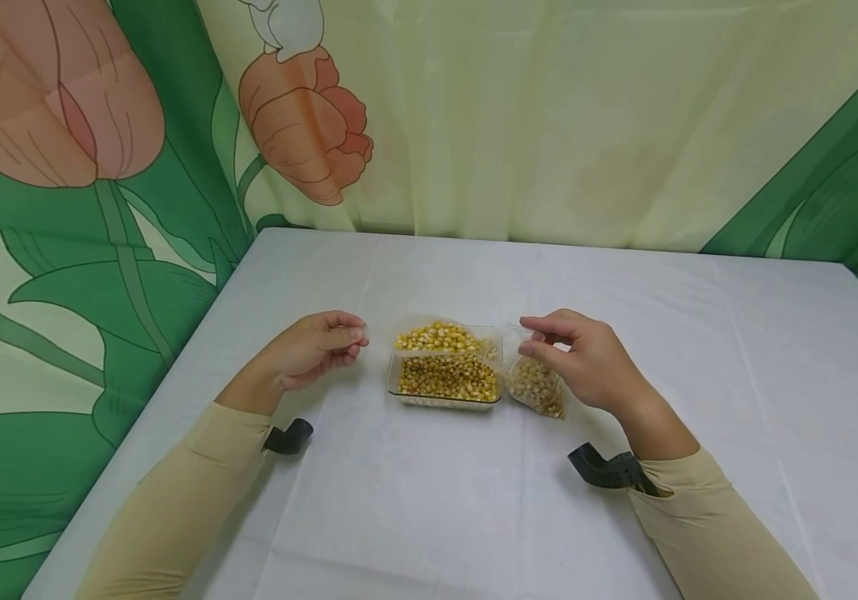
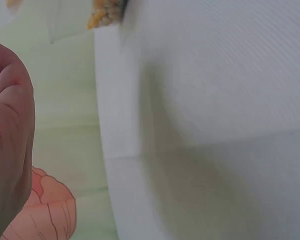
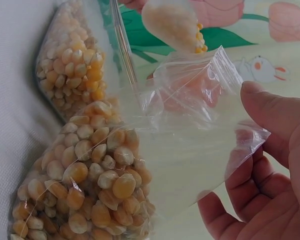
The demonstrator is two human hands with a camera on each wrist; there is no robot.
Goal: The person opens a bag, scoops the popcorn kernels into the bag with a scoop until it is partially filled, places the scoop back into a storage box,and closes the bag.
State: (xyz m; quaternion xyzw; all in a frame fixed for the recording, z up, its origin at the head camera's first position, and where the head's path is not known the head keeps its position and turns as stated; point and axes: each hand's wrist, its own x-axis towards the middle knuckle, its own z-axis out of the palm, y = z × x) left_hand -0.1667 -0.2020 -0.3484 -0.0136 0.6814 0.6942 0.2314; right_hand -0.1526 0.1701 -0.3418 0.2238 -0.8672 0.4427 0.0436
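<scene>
Though plain, a clear bag (image 3: 130, 155) of corn kernels (image 3: 85, 190).

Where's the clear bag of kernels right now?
In the head view, the clear bag of kernels is just right of the glass container, below the right hand, whose fingers hold the bag's upper edge.

Left wrist: left hand (image 2: 10, 135) cropped; corn (image 2: 107, 13) blurred | Right wrist: bag (image 3: 90, 175) cropped | Head: scoop (image 1: 412, 322) handle perhaps hidden
</scene>
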